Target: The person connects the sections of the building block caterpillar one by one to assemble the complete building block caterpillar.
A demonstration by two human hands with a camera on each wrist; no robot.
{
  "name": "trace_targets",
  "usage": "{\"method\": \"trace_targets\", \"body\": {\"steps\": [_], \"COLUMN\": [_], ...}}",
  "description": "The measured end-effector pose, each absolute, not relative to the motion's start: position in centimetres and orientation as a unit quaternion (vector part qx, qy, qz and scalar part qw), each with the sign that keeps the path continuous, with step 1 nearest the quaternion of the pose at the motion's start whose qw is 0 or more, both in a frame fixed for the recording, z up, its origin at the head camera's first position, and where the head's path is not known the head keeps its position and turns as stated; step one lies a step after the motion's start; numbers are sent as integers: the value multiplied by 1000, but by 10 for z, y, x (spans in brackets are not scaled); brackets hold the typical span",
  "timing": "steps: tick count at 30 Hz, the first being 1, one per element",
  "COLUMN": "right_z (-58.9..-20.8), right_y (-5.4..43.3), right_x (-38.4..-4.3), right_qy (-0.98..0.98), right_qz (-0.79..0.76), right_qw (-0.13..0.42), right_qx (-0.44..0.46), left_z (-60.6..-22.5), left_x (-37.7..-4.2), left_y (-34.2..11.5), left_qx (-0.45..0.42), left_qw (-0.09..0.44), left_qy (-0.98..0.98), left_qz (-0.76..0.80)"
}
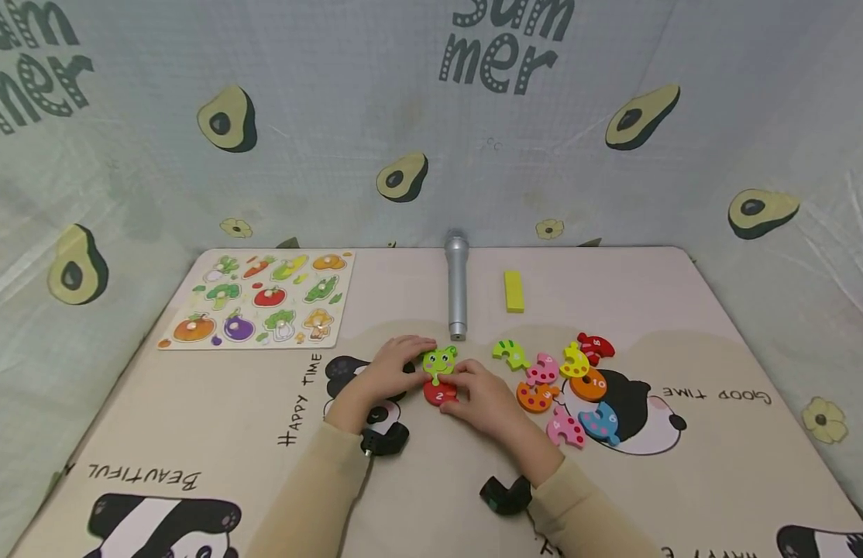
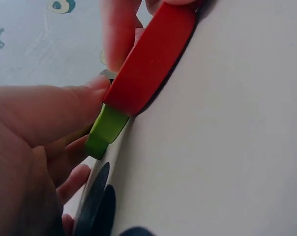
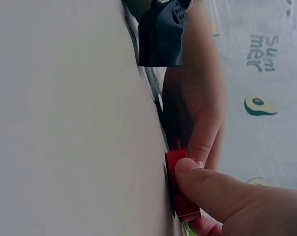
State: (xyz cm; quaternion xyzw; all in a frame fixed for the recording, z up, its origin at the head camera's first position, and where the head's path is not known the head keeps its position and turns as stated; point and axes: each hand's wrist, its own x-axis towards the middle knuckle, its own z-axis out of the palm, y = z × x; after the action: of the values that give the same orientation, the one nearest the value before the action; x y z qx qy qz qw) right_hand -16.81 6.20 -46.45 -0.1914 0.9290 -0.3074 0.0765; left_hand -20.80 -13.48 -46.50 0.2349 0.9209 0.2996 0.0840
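Note:
My left hand [image 1: 388, 372] holds a green puzzle piece with a smiling animal face [image 1: 439, 359] between thumb and fingers. Directly below that face, a red puzzle piece numbered 2 [image 1: 438, 394] lies against it on the table; my right hand [image 1: 486, 399] pinches it by thumb and finger. In the left wrist view the red piece [image 2: 151, 61] meets the green one [image 2: 108, 127] end to end, near my left thumb. The right wrist view has my right thumb pressed on the red piece [image 3: 177, 169]; the green one is mostly hidden there.
Several numbered puzzle pieces lie right of my hands, among them an orange one marked 10 [image 1: 588, 384] and a blue one [image 1: 600, 422]. Farther back are a silver microphone [image 1: 457, 287] and a yellow block [image 1: 514, 291]. A vegetable picture board [image 1: 257, 302] is at back left.

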Motion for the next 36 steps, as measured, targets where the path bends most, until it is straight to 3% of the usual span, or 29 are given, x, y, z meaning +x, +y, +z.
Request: {"method": "trace_targets", "body": {"steps": [17, 36], "right_z": [-469, -466], "right_y": [64, 67], "right_x": [-172, -170], "right_qy": [919, 918], "right_qz": [-332, -334], "right_qw": [91, 102], "right_qx": [-194, -189], "left_z": [-464, -464], "left_x": [-206, -205], "left_y": [-134, -133], "left_qx": [187, 179], "left_qw": [124, 118], "left_qy": [935, 936], "left_qz": [275, 279]}}
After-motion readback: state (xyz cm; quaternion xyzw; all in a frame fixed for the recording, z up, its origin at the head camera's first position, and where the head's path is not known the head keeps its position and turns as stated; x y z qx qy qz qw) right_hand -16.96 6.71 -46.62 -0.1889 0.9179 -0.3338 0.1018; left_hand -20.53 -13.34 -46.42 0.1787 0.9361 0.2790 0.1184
